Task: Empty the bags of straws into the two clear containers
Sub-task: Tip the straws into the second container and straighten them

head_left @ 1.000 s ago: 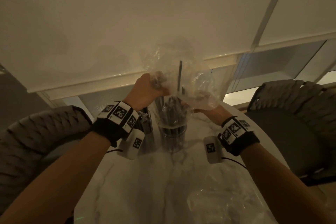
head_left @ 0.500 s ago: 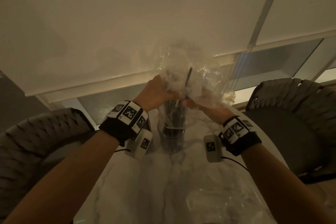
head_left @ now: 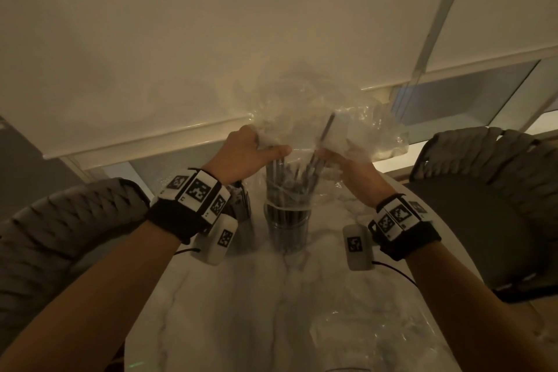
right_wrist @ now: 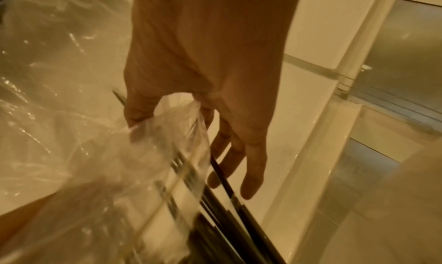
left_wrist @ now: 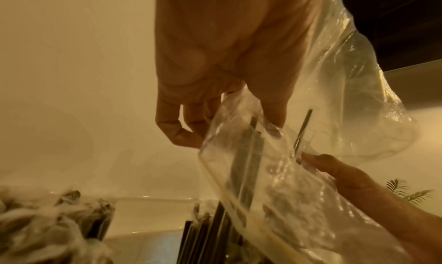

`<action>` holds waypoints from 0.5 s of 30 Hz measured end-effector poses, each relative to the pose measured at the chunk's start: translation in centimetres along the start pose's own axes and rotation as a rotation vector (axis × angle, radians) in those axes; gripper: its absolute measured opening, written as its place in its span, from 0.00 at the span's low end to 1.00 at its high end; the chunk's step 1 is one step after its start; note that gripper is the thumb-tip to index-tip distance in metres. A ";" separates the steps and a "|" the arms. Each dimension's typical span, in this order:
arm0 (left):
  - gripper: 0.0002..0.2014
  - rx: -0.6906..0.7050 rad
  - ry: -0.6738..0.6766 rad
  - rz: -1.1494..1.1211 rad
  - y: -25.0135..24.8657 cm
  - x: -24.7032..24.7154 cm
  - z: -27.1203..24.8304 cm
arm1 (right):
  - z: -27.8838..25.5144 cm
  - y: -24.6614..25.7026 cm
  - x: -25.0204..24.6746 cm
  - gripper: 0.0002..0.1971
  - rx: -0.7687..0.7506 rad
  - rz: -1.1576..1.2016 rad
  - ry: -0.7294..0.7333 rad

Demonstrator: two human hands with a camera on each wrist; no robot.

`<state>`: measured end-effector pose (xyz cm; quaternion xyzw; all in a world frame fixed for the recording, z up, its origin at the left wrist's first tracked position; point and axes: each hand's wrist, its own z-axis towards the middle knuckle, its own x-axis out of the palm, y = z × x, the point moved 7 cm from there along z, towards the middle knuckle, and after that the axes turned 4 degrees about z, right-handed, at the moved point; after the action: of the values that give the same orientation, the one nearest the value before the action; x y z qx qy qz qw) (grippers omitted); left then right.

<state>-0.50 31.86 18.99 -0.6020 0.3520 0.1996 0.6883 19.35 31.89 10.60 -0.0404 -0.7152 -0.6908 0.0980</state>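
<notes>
Since a moment ago, one dark straw (head_left: 327, 129) has been tipped rightwards inside the crinkly clear bag (head_left: 317, 106). Its mouth is pinched by the left hand (head_left: 247, 154) and right hand (head_left: 351, 167) over the straw-filled clear container (head_left: 287, 220) on the surface (head_left: 271, 305).

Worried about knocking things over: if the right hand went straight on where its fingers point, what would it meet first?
Probably the dark straws standing in the clear container; the right hand points down beside them.
</notes>
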 end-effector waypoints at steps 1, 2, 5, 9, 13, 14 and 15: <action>0.24 0.010 0.005 0.014 0.0 -0.1 -0.1 | -0.2 -0.5 -0.6 0.29 0.038 -0.018 -0.017; 0.20 0.014 0.016 0.021 -0.1 -0.1 -0.2 | -0.1 -1.1 -1.4 0.29 0.063 -0.074 -0.013; 0.14 0.007 0.006 -0.042 0.0 -0.4 -0.4 | 0.4 -4.7 -6.0 0.53 0.206 -0.494 -0.110; 0.20 0.023 -0.051 -0.074 -1.2 -0.9 -0.3 | 0.0 -2.8 -4.7 0.28 0.119 -0.214 -0.084; 0.33 -0.012 -0.011 -0.025 -1.3 -0.2 -0.1 | -1.2 1.0 -2.0 0.15 0.017 -0.020 -0.065; 0.37 -0.029 0.003 -0.016 -1.1 -0.1 -0.1 | -1.4 1.6 -1.6 0.14 0.003 -0.027 -0.044; 0.38 -0.038 0.015 -0.010 -1.1 0.0 -0.2 | -1.4 1.4 -1.8 0.14 0.030 -0.036 -0.065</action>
<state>0.25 31.43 19.73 -0.6183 0.3502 0.1983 0.6751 21.51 30.74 11.69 -0.0488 -0.7290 -0.6799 0.0629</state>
